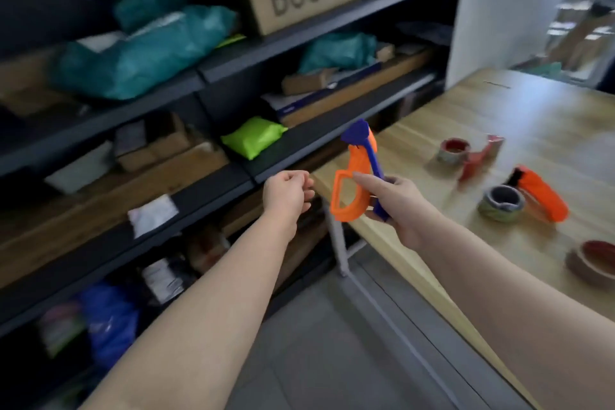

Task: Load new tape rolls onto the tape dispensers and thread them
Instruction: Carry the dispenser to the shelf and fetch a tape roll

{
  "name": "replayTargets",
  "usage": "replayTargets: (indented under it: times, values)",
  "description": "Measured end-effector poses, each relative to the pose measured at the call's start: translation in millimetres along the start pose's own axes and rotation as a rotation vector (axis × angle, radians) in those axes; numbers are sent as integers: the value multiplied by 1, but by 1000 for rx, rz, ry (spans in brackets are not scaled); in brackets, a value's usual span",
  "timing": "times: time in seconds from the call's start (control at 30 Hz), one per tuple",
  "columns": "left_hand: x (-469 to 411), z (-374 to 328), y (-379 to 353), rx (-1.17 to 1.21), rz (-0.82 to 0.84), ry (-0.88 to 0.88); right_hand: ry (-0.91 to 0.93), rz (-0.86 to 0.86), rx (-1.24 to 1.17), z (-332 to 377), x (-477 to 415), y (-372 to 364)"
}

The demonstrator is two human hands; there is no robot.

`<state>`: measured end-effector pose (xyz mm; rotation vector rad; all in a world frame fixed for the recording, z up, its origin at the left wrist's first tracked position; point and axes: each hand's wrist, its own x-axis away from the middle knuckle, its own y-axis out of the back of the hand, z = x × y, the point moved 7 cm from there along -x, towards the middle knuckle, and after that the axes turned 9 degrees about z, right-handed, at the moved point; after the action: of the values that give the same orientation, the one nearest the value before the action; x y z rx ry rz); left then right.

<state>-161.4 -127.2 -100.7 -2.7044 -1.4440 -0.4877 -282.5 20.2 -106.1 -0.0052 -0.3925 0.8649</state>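
Right hand (399, 206) gripped an orange-and-blue tape dispenser (357, 176); left hand (288, 191), loosely curled, held nothing. Holding it steady would ease seating the grey tape roll (502, 203) to its right.

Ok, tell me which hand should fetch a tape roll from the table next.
Left, probably. The left hand holds nothing, fingers loosely curled, while the right hand grips the orange and blue dispenser. The grey-cored roll lies on the table beyond the right hand, so the left must reach across.
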Motion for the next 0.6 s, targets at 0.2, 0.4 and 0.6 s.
replayTargets:
  times: [0.2,0.4,0.6]
  values:
    - [46,25,165,129,-320,64,-10,210,-5,-4,10,-153]
    - [110,39,333,201,-481,40,-11,405,-1,-22,43,-323]
    - [193,45,473,231,-743,-71,6,610,25,-35,82,-476]
